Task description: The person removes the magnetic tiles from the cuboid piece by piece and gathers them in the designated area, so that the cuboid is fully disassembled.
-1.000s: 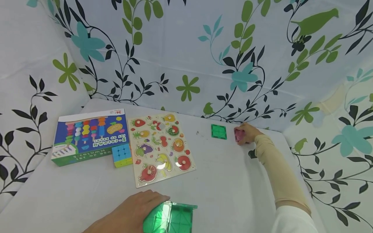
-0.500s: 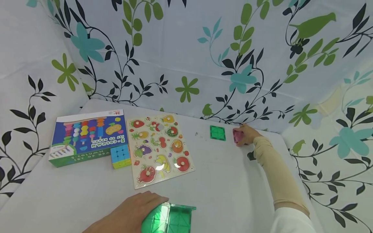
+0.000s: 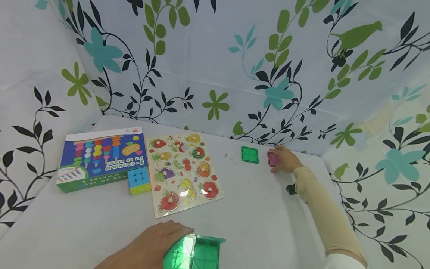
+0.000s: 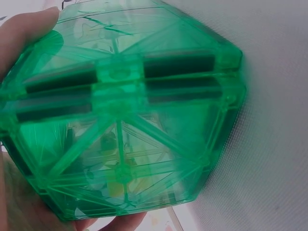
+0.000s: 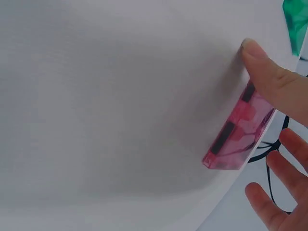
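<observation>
At the bottom of the head view my left hand (image 3: 156,243) grips a box-like build of clear green magnetic tiles (image 3: 205,252). The left wrist view shows the thumb and fingertips around its sides. My right hand (image 3: 287,160) is at the table's far right edge, beside a pink magnetic tile (image 3: 273,159). In the right wrist view, the pink tile (image 5: 240,134) lies on the table with its magnet edge showing. There the thumb overlaps its end, and the other fingers stand spread away from it. A single green tile (image 3: 250,154) lies to its left.
A fruit peg puzzle (image 3: 184,172) lies left of centre. A bead set box (image 3: 102,157) and a blue and yellow puzzle cube (image 3: 139,180) stand further left. A small dark piece (image 3: 291,189) sits near my right forearm. A patterned curtain (image 3: 215,74) hangs behind the table.
My right hand's fingers have loosened from around the pink tile and spread, so more of the tile shows. The left hand and its green tiles have stayed nearly still.
</observation>
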Available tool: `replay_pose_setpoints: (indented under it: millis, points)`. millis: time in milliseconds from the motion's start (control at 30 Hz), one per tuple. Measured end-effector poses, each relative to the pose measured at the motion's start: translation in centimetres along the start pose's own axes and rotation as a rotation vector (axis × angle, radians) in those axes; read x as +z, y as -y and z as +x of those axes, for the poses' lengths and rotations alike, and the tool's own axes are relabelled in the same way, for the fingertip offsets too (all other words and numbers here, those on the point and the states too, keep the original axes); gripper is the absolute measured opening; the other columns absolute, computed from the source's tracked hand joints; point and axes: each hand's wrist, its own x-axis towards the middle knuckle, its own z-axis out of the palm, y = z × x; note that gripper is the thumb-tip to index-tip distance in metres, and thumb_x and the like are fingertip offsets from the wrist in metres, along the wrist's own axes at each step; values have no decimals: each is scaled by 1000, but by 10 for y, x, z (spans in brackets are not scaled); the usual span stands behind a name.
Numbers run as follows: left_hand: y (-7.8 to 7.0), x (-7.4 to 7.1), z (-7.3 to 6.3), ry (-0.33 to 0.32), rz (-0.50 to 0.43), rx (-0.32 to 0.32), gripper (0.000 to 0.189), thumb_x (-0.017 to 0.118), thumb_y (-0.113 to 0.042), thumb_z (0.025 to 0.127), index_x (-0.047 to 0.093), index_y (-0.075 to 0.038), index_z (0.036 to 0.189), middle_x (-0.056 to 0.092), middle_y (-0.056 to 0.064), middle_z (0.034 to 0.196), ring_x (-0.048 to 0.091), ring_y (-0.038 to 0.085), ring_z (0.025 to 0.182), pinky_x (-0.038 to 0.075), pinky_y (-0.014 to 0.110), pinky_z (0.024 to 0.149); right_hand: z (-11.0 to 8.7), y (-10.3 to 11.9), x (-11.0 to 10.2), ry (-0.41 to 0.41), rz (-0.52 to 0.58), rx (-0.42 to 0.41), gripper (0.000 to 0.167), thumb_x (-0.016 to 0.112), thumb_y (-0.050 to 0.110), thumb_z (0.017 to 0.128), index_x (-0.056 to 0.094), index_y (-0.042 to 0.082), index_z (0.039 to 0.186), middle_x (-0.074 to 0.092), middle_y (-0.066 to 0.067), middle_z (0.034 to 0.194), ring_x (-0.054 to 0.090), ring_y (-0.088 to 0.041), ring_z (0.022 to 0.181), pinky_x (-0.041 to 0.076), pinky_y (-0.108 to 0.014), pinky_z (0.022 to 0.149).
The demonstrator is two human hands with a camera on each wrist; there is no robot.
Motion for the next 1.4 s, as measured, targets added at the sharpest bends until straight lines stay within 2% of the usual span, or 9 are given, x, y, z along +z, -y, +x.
replay_pose_setpoints:
  millis: [233,400,633,767,900,1033,1167,1267,1400]
  points:
    - [-1,1,1,12,-14,-18,92,74,-78,71,52,-26,143,64,-18,127,58,3,112,61,34,89,-51,26,3,-97,93,-74,87,91,30,77,49,12,152,44,-19,154,48,-46,139,38,-66,115]
    - [-3,-2,1,45,-32,-59,93,76,-78,69,53,-25,143,63,-17,127,56,4,114,60,32,87,-98,63,7,-151,150,-225,85,91,33,77,52,13,150,48,-15,152,51,-41,137,43,-63,112]
    - [-2,-2,0,68,-74,-109,93,80,-75,67,53,-27,143,61,-17,127,55,6,114,58,28,84,-158,119,28,-203,302,-435,83,91,30,77,52,21,150,56,-1,144,56,-23,132,52,-50,106]
    - [-3,-1,0,68,-83,-100,93,80,-75,68,54,-26,142,62,-16,127,56,6,113,58,26,82,-190,152,42,-207,417,-520,84,91,26,78,51,20,150,57,-2,142,56,-17,131,54,-40,106]
    - [-5,-3,1,86,-78,-137,93,79,-76,67,53,-30,143,61,-18,128,55,8,114,58,30,83,-217,184,58,-227,527,-650,79,91,17,77,55,15,147,59,-5,139,56,-16,128,54,-35,103]
    - [-6,-6,0,96,-54,-176,94,76,-80,67,52,-33,145,59,-20,130,54,9,116,58,34,86,-230,210,75,-203,557,-812,67,86,23,84,57,14,144,60,-6,136,56,-16,124,54,-32,99]
    - [-5,-6,0,67,-4,-137,92,71,-82,71,53,-29,144,60,-20,130,55,7,114,59,35,87,-231,226,94,-152,494,-945,57,73,39,95,57,14,143,63,-3,132,58,-10,120,49,-20,98]
    - [-4,-4,0,26,31,-79,91,69,-83,74,55,-24,143,61,-20,127,56,4,112,58,33,88,-229,238,106,-186,404,-1016,49,68,38,98,61,13,139,68,1,122,62,-4,111,44,-10,96]
    - [-4,-2,0,20,9,-72,90,70,-81,74,56,-24,142,61,-21,126,56,2,111,58,32,88,-231,250,115,-279,300,-1048,36,71,26,97,68,16,131,71,7,106,63,2,96,41,-2,90]
